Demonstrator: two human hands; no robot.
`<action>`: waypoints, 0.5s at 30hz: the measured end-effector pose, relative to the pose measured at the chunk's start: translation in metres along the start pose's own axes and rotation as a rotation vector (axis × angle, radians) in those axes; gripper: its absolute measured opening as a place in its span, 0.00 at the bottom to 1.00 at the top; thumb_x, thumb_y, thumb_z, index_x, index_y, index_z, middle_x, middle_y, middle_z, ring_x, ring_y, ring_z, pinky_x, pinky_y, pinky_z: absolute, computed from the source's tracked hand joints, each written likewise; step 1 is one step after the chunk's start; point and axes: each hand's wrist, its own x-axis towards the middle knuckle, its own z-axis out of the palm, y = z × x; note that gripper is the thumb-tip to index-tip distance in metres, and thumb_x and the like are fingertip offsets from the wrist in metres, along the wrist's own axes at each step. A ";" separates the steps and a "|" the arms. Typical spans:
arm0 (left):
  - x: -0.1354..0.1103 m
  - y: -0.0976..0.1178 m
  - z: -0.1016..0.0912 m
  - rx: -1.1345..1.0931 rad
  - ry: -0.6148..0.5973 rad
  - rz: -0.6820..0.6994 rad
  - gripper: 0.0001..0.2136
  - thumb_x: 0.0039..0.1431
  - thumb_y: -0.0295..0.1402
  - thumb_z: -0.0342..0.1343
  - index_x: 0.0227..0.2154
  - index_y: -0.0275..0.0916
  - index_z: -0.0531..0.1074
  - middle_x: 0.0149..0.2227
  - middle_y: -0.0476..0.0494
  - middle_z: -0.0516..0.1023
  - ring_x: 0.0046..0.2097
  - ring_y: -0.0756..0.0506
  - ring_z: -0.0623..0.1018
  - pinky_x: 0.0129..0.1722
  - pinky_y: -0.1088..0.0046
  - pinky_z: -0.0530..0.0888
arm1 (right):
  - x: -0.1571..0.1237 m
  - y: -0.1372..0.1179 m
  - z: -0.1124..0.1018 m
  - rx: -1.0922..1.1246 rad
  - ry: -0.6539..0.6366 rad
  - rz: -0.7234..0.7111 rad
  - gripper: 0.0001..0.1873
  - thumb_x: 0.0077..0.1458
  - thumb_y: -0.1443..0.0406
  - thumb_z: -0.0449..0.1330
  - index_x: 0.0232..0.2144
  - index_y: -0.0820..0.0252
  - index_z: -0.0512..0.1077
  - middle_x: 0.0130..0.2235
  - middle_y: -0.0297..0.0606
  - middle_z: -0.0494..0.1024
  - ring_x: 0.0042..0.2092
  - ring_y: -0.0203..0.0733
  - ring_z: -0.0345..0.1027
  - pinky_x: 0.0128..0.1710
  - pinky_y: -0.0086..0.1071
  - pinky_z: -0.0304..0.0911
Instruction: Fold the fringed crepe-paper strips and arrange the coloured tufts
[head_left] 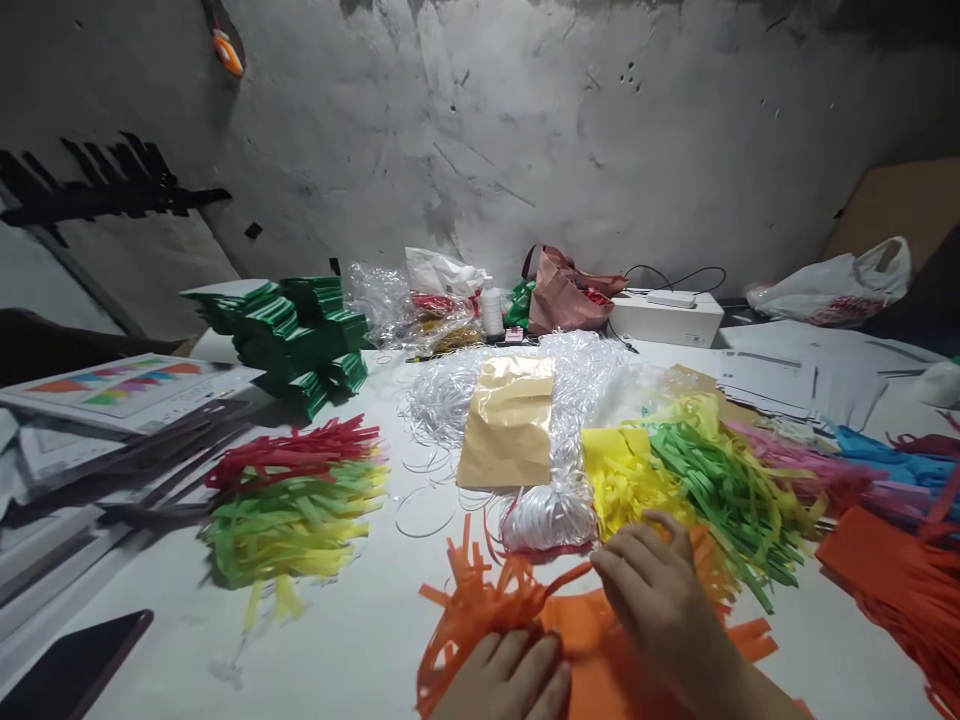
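Orange fringed tissue paper (585, 625) lies at the front of the table, its cut strips spreading to both sides. My left hand (510, 675) has its fingers curled on the fringe, gripping a bunch near the middle. A thin twisted orange strip runs up from there to my right hand (660, 590), whose fingers are closed on its end. Just beyond my right hand are yellow fringed paper (615, 455) and green fringed paper (720, 480). A bundle of white string (547, 518) lies just past the orange paper.
At the left lies a red, green and yellow tassel bunch (300, 510), with green folded paper stacks (292, 335) behind. A brown paper packet (510, 420) rests on loose white string. A phone (82, 665) lies front left; more orange fringe (885, 570) is at the right.
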 end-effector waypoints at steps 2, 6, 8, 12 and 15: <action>-0.011 -0.006 0.002 0.058 -0.066 -0.021 0.10 0.72 0.34 0.50 0.41 0.44 0.78 0.43 0.47 0.85 0.41 0.42 0.79 0.40 0.67 0.70 | 0.007 0.012 -0.015 -0.046 0.045 0.027 0.10 0.70 0.72 0.52 0.40 0.59 0.74 0.34 0.36 0.78 0.39 0.43 0.69 0.56 0.48 0.50; -0.033 -0.019 0.006 0.098 -0.274 -0.060 0.09 0.66 0.38 0.59 0.47 0.48 0.79 0.48 0.44 0.85 0.43 0.40 0.80 0.43 0.65 0.69 | 0.014 0.044 -0.048 -0.226 0.140 0.075 0.07 0.69 0.69 0.56 0.39 0.57 0.74 0.35 0.37 0.79 0.39 0.45 0.72 0.53 0.47 0.53; -0.042 -0.022 0.010 0.099 -0.417 -0.088 0.21 0.62 0.41 0.63 0.58 0.50 0.74 0.54 0.39 0.83 0.47 0.36 0.81 0.45 0.63 0.70 | 0.013 0.063 -0.069 -0.343 0.204 0.088 0.08 0.70 0.65 0.56 0.38 0.57 0.74 0.35 0.38 0.79 0.39 0.47 0.73 0.51 0.47 0.56; -0.051 -0.029 0.019 0.110 -0.500 -0.243 0.34 0.56 0.43 0.68 0.66 0.53 0.65 0.62 0.35 0.76 0.57 0.28 0.78 0.49 0.58 0.72 | -0.001 0.107 -0.135 -0.598 0.330 0.110 0.18 0.72 0.56 0.53 0.34 0.58 0.74 0.33 0.42 0.81 0.37 0.49 0.76 0.44 0.46 0.60; -0.041 -0.040 0.016 0.088 -0.348 -0.102 0.30 0.58 0.45 0.65 0.63 0.50 0.70 0.59 0.38 0.79 0.55 0.32 0.81 0.49 0.63 0.75 | -0.023 0.134 -0.199 -0.784 0.393 0.150 0.25 0.68 0.46 0.54 0.30 0.56 0.77 0.30 0.43 0.81 0.33 0.48 0.76 0.38 0.46 0.64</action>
